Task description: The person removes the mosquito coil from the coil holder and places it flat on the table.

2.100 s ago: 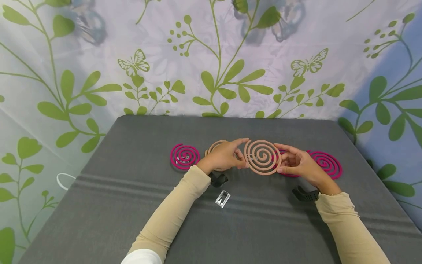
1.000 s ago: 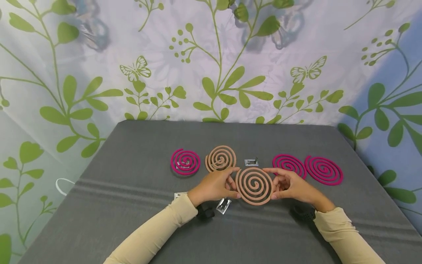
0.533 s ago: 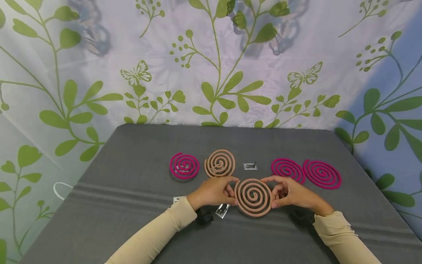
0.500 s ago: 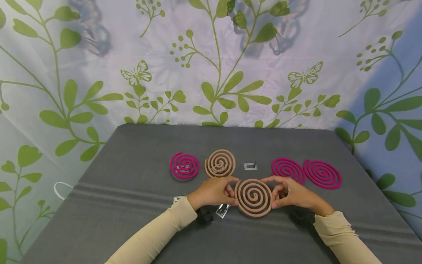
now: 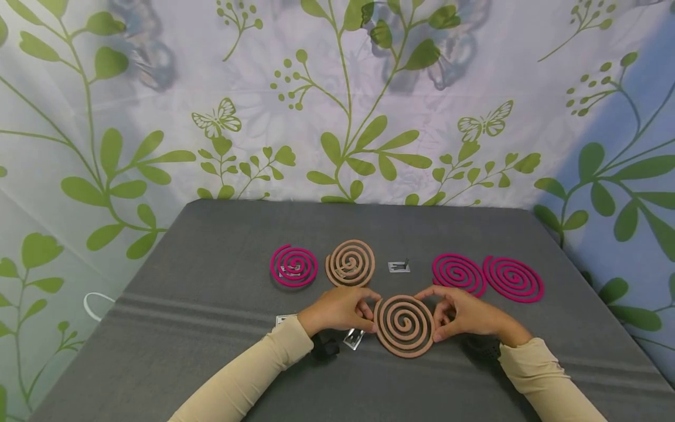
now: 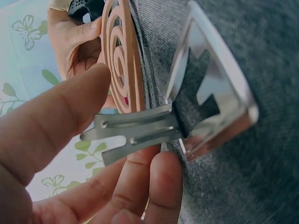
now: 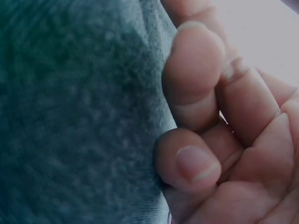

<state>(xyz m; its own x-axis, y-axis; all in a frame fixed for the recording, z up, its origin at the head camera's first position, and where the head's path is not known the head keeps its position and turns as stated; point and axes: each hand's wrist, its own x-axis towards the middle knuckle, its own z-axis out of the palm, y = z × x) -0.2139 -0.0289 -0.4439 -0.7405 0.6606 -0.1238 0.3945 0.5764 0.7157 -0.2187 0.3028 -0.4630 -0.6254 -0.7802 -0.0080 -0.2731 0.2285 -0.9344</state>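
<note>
Positioning, seemingly: lower centre, tan coil is pinched by left hand and right hand; table contact unclear, steadiness needed next.

Left hand: pinching, thumb and forefinger spread
Right hand: likewise pinching, nearer the table's right edge
Left forearm: sleeved, angled inward
Right forearm: same

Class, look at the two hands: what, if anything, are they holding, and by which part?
The left hand and right hand hold the front tan coil between them, by opposite sides of its outer rim.
</note>
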